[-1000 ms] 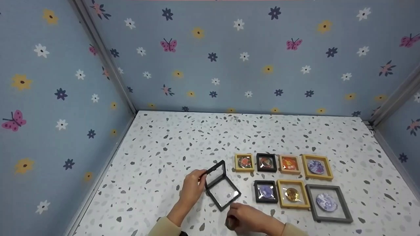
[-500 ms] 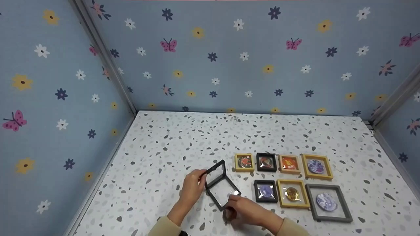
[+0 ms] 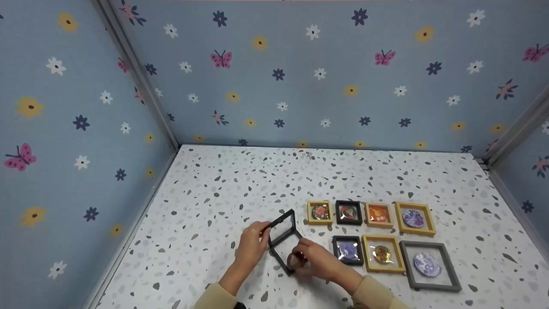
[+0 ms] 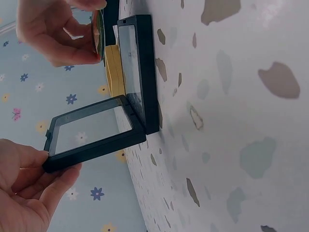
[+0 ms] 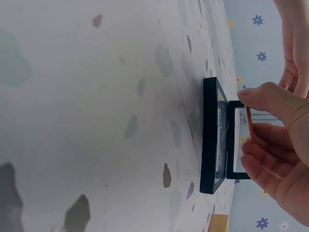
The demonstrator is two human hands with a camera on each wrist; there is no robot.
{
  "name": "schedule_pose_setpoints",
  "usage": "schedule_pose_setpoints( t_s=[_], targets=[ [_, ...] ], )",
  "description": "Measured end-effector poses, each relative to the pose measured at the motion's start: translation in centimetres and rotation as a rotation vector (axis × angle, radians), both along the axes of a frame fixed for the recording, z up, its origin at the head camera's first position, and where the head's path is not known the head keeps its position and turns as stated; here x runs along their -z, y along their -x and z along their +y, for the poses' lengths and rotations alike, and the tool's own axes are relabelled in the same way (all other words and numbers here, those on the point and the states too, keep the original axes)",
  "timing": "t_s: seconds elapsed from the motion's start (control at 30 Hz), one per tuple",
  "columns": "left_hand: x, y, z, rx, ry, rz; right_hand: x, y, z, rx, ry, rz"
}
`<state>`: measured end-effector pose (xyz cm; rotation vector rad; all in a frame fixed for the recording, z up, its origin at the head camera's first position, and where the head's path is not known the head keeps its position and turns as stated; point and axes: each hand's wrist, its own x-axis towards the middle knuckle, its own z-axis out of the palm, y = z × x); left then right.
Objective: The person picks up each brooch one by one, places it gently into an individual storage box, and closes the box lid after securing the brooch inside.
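Observation:
A black hinged display frame (image 3: 281,259) with clear film panes lies unfolded on the speckled table. My left hand (image 3: 252,242) pinches the edge of its raised half (image 4: 87,155), holding it tilted up. Over the lower half (image 4: 150,72), my right hand (image 3: 319,262) pinches a thin round disc (image 3: 293,260) between thumb and fingers. In the left wrist view the disc (image 4: 98,36) is edge-on and apart from the film. From the right wrist its rim (image 5: 250,123) looks reddish orange. My right fingers hide part of the lower half's near right side in the head view.
To the right stand two rows of small frames with round discs inside: yellow (image 3: 319,222), black (image 3: 348,262), orange (image 3: 378,224) and a larger grey one (image 3: 433,287). Flower-patterned panels (image 3: 300,86) enclose the table (image 3: 223,184) at the back and sides.
My right hand has moved up and leftward with the disc, from below the frame's near corner to over its lower half. The left hand and raised half have stayed put.

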<state>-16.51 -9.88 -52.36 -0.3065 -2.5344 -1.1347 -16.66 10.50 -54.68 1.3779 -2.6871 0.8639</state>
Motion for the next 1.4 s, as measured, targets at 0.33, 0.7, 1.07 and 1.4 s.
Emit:
schedule_pose_setpoints(
  t_s=[0.33, 0.7, 1.07, 1.4],
  targets=[
    [0.1, 0.0, 0.0, 0.010, -0.020, 0.015, 0.4, 1.0, -0.7, 0.106, 0.002, 0.003],
    [0.0, 0.0, 0.1, 0.004, -0.014, 0.009, 0.8, 1.8, -1.4, 0.192, -0.035, -0.019],
    [0.0, -0.1, 0.1, 0.009, -0.023, 0.008, 1.3, 2.2, -1.6, 0.222, -0.048, -0.072],
    [-0.1, -0.2, 0.1, 0.005, -0.039, -0.011, 1.5, 2.3, -1.5, 0.224, -0.043, -0.047]
  ],
)
